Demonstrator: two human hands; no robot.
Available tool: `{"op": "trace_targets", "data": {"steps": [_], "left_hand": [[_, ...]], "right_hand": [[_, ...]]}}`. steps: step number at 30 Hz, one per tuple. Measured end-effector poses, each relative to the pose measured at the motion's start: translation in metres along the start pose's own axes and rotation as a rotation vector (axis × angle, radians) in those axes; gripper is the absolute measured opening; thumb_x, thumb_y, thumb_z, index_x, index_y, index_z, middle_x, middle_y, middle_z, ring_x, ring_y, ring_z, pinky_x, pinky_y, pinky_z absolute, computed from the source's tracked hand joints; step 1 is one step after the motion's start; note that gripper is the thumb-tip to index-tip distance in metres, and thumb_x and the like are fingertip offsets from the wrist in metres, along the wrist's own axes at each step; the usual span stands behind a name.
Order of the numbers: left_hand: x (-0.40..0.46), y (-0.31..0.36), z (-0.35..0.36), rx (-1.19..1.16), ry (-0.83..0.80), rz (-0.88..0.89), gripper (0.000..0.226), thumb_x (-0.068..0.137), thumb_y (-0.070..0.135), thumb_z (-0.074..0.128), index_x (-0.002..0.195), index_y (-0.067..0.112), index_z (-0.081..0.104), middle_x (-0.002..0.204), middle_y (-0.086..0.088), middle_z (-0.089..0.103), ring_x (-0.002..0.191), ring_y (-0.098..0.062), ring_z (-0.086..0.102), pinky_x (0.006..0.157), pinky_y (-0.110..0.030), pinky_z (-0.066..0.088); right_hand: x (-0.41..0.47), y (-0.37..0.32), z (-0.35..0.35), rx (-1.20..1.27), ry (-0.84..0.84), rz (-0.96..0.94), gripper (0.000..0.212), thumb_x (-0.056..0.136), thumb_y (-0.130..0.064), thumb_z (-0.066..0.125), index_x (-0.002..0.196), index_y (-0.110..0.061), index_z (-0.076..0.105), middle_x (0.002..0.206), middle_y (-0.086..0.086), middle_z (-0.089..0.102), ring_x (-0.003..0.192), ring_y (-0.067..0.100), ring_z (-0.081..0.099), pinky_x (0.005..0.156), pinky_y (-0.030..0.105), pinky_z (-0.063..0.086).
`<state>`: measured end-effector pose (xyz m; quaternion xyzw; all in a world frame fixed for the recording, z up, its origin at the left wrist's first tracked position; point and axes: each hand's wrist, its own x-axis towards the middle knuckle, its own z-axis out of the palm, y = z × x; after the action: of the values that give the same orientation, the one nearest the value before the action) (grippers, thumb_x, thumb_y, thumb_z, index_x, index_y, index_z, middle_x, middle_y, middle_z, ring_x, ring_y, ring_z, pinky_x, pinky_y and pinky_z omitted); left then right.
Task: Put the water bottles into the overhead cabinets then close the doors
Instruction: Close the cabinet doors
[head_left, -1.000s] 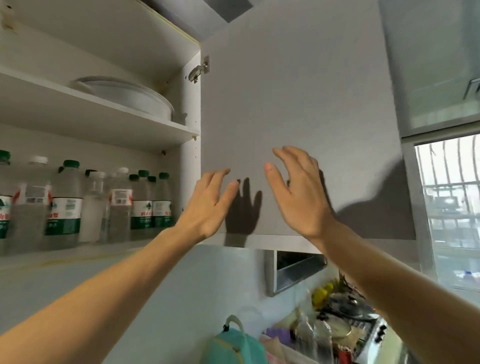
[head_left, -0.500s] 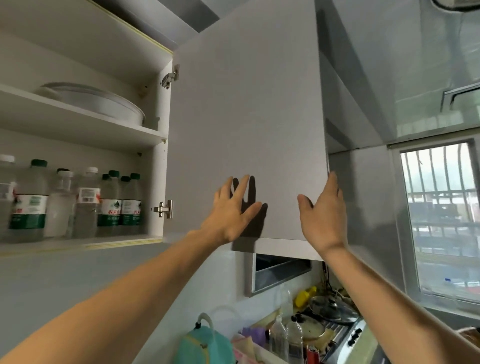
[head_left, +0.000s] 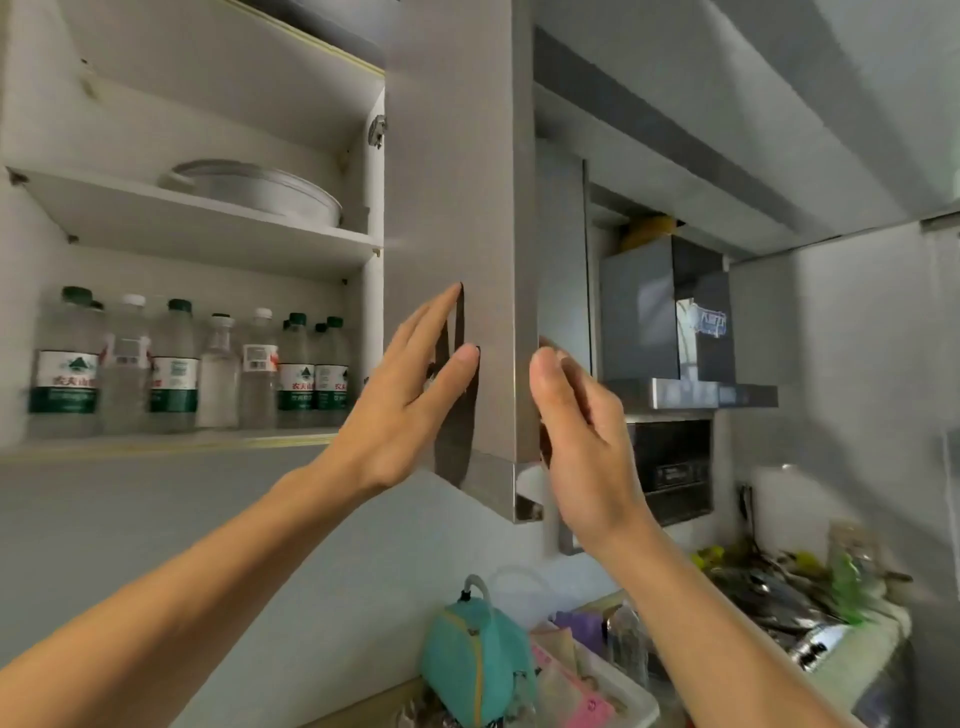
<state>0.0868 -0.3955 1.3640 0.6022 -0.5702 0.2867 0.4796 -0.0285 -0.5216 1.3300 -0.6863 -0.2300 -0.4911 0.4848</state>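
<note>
The left hand (head_left: 410, 400) lies flat, fingers straight, against the face of the cabinet door (head_left: 457, 208); the right hand (head_left: 576, 441) is open just beyond the door's free edge, holding nothing; the water bottles (head_left: 192, 364) stand in a row along the bottom shelf (head_left: 171, 442), under a white dish (head_left: 260, 189).

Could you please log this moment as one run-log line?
water bottles: on lower shelf | cabinet door: open | left hand: flat on door | right hand: behind door edge
</note>
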Motion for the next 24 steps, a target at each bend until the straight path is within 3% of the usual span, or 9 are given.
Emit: {"op": "trace_targets", "data": {"steps": [3, 5, 7, 10, 13, 15, 18, 21, 24], "left_hand": [[-0.02, -0.001, -0.033, -0.077, 0.025, -0.039, 0.058, 0.103, 0.048, 0.037, 0.158, 0.032, 0.027, 0.161, 0.018, 0.031, 0.148, 0.001, 0.025, 0.123, -0.04, 0.024], [-0.034, -0.002, -0.061, -0.096, 0.029, -0.059, 0.055, 0.106, 0.045, 0.032, 0.156, 0.024, 0.034, 0.157, 0.004, 0.041, 0.147, -0.016, 0.035, 0.12, -0.051, 0.029], [-0.047, 0.0, -0.093, -0.122, 0.025, -0.088, 0.053, 0.108, 0.047, 0.026, 0.153, 0.022, 0.039, 0.149, -0.003, 0.05, 0.14, -0.024, 0.046, 0.113, -0.053, 0.04], [-0.063, 0.004, -0.136, -0.085, 0.054, -0.063, 0.047, 0.109, 0.043, 0.029, 0.151, 0.023, 0.04, 0.144, 0.001, 0.056, 0.135, -0.02, 0.052, 0.109, -0.038, 0.045], [-0.074, 0.0, -0.173, 0.031, 0.164, -0.038, 0.061, 0.107, 0.029, 0.043, 0.16, 0.024, 0.013, 0.152, 0.004, 0.047, 0.138, -0.013, 0.046, 0.115, -0.032, 0.037], [-0.08, -0.006, -0.196, 0.174, 0.199, -0.015, 0.072, 0.105, 0.013, 0.044, 0.161, 0.023, -0.001, 0.162, 0.009, 0.031, 0.145, -0.007, 0.036, 0.12, -0.028, 0.029], [-0.087, -0.023, -0.229, 0.406, 0.228, -0.024, 0.072, 0.104, 0.003, 0.043, 0.162, 0.019, 0.002, 0.16, 0.028, 0.018, 0.145, 0.014, 0.015, 0.113, -0.004, 0.016], [-0.092, -0.044, -0.258, 0.535, 0.304, -0.126, 0.074, 0.103, 0.005, 0.047, 0.162, 0.024, 0.006, 0.152, 0.021, 0.031, 0.127, 0.029, 0.024, 0.105, 0.002, 0.021], [-0.096, -0.069, -0.288, 0.571, 0.317, -0.171, 0.079, 0.099, 0.002, 0.053, 0.161, 0.026, 0.011, 0.158, 0.012, 0.02, 0.14, 0.014, 0.018, 0.12, -0.031, 0.029]], "right_hand": [[0.0, 0.013, 0.031, 0.165, -0.134, 0.019, 0.033, 0.101, -0.05, 0.044, 0.125, -0.047, 0.065, 0.13, -0.011, 0.068, 0.127, 0.009, 0.06, 0.105, 0.025, 0.049], [0.003, 0.023, 0.057, 0.174, -0.184, 0.008, 0.038, 0.103, -0.044, 0.04, 0.136, -0.042, 0.057, 0.14, -0.016, 0.061, 0.135, 0.006, 0.052, 0.112, 0.031, 0.044], [0.006, 0.034, 0.087, 0.179, -0.199, -0.002, 0.044, 0.103, -0.038, 0.041, 0.145, -0.029, 0.051, 0.15, -0.011, 0.053, 0.143, 0.005, 0.042, 0.12, 0.041, 0.034], [0.007, 0.047, 0.136, 0.148, -0.217, -0.023, 0.045, 0.101, -0.043, 0.046, 0.145, -0.035, 0.047, 0.159, -0.016, 0.039, 0.146, -0.005, 0.032, 0.124, 0.038, 0.027], [0.008, 0.058, 0.184, 0.076, -0.212, -0.053, 0.048, 0.099, -0.046, 0.051, 0.145, -0.041, 0.043, 0.162, -0.019, 0.029, 0.147, -0.009, 0.025, 0.124, 0.031, 0.025], [0.011, 0.065, 0.213, -0.011, -0.193, -0.077, 0.053, 0.097, -0.042, 0.055, 0.148, -0.038, 0.042, 0.164, -0.016, 0.024, 0.147, -0.01, 0.021, 0.122, 0.018, 0.021], [0.02, 0.078, 0.25, -0.139, -0.19, -0.12, 0.056, 0.098, -0.035, 0.061, 0.15, -0.036, 0.04, 0.165, -0.012, 0.019, 0.15, -0.002, 0.018, 0.112, 0.002, 0.013], [0.034, 0.097, 0.279, -0.247, -0.166, -0.139, 0.064, 0.095, -0.039, 0.063, 0.153, -0.027, 0.04, 0.166, -0.004, 0.017, 0.155, 0.013, 0.013, 0.12, 0.017, 0.012], [0.05, 0.119, 0.301, -0.342, -0.175, -0.076, 0.076, 0.092, -0.047, 0.064, 0.157, -0.024, 0.033, 0.169, 0.002, 0.011, 0.156, 0.025, 0.006, 0.125, 0.037, 0.015]]}}
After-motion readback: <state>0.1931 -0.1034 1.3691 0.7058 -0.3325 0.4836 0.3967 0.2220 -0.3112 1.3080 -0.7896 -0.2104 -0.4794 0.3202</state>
